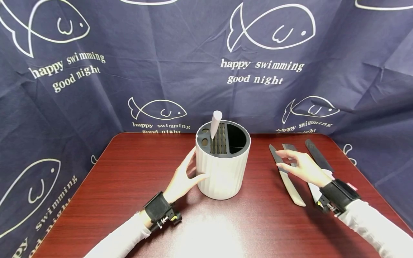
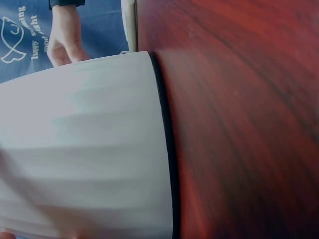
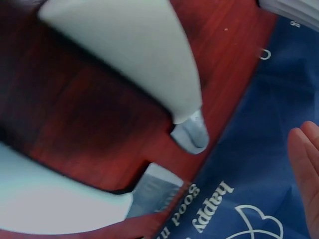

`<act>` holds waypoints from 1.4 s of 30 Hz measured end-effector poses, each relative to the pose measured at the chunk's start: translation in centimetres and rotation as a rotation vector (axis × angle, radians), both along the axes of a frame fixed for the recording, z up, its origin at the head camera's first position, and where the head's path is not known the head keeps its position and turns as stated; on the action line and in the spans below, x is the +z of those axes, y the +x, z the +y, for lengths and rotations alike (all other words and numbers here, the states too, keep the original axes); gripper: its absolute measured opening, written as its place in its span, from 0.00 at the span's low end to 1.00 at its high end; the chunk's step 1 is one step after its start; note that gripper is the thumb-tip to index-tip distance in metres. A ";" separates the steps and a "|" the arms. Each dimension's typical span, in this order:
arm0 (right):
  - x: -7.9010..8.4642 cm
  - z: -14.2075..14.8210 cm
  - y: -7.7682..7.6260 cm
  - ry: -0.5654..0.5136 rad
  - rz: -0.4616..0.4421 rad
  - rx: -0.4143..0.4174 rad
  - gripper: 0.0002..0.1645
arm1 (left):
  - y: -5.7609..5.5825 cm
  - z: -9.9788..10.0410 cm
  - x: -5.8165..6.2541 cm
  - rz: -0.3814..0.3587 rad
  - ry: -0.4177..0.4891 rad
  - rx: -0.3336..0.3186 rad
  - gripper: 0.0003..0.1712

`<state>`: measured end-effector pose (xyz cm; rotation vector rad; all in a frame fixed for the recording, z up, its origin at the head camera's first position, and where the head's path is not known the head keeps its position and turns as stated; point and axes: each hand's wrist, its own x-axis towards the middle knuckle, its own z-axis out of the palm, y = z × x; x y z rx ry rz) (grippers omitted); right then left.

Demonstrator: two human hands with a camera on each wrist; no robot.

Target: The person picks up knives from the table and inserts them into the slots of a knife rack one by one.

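A white ribbed knife holder [image 1: 221, 177] with a dark slotted top stands upright. A white handle [image 1: 216, 122] sticks up from its slots. My left hand [image 1: 182, 181] rests against the holder's left side, thumb across the front and fingers spread along the side; some fingertips are hidden. My right hand [image 1: 301, 165] hovers over the knives with fingers loosely bent, gripping nothing. Nearest lies a knife with a cream handle [image 1: 293, 190] and grey blade. Beside it is a broad grey blade [image 1: 289, 147], its white handle [image 3: 60, 194] seen in the right wrist view.
A third knife with a long dark blade [image 1: 317, 154] lies furthest right, its handle partly behind the right wrist. The reddish wooden table [image 1: 135, 172] ends at a dark blue fish-print cloth [image 1: 200, 64] hanging behind.
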<state>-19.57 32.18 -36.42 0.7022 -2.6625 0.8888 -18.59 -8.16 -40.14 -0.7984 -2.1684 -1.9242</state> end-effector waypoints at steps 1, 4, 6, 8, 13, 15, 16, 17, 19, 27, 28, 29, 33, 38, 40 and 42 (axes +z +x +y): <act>-0.2 0.2 0.1 0.007 -0.002 0.001 0.24 | 0.0 0.0 0.0 0.000 0.001 0.000 0.53; -0.7 0.7 0.2 0.029 0.014 0.005 0.23 | 0.0 0.0 0.0 0.001 -0.001 0.000 0.53; -1.0 1.0 0.2 0.056 0.034 0.007 0.23 | 0.0 0.0 0.0 0.003 -0.002 0.001 0.53; -1.2 1.2 0.4 0.085 0.050 0.006 0.24 | 0.0 0.0 -0.1 0.007 -0.001 0.000 0.53; -1.5 1.3 0.8 0.140 0.055 0.008 0.24 | 0.0 0.0 -0.1 0.007 0.008 -0.005 0.52; -1.5 1.4 1.0 0.156 0.061 0.018 0.25 | 0.0 0.0 0.0 0.004 0.009 -0.007 0.53; -1.5 1.5 1.0 0.161 0.065 0.026 0.25 | 0.0 0.1 0.0 0.003 0.010 -0.008 0.53; -1.6 1.7 1.1 0.166 0.071 0.035 0.25 | 0.0 0.1 0.0 0.002 0.009 -0.009 0.53; -1.8 1.9 1.1 0.175 0.092 0.050 0.25 | 0.0 0.1 0.0 0.004 0.007 -0.006 0.53; -2.6 2.9 1.2 0.232 0.194 0.109 0.26 | -0.1 0.1 0.0 0.008 -0.006 0.008 0.53; -2.6 2.9 1.2 0.241 0.199 0.112 0.27 | -0.1 0.1 0.0 0.009 -0.007 0.010 0.53; -2.7 3.0 1.2 0.250 0.203 0.113 0.27 | -0.1 0.1 -0.1 0.011 -0.008 0.011 0.53; -2.9 3.3 1.2 0.292 0.253 0.139 0.30 | -0.1 0.0 -0.1 0.014 -0.009 0.006 0.53; -3.1 3.6 1.2 0.370 0.305 0.145 0.33 | -0.1 0.1 0.0 0.011 -0.004 0.001 0.53; -3.1 3.5 1.3 0.397 0.309 0.142 0.34 | -0.1 0.1 0.0 0.009 -0.004 0.002 0.53; -3.2 3.5 1.4 0.412 0.318 0.148 0.34 | 0.0 0.1 0.0 0.008 -0.008 0.005 0.53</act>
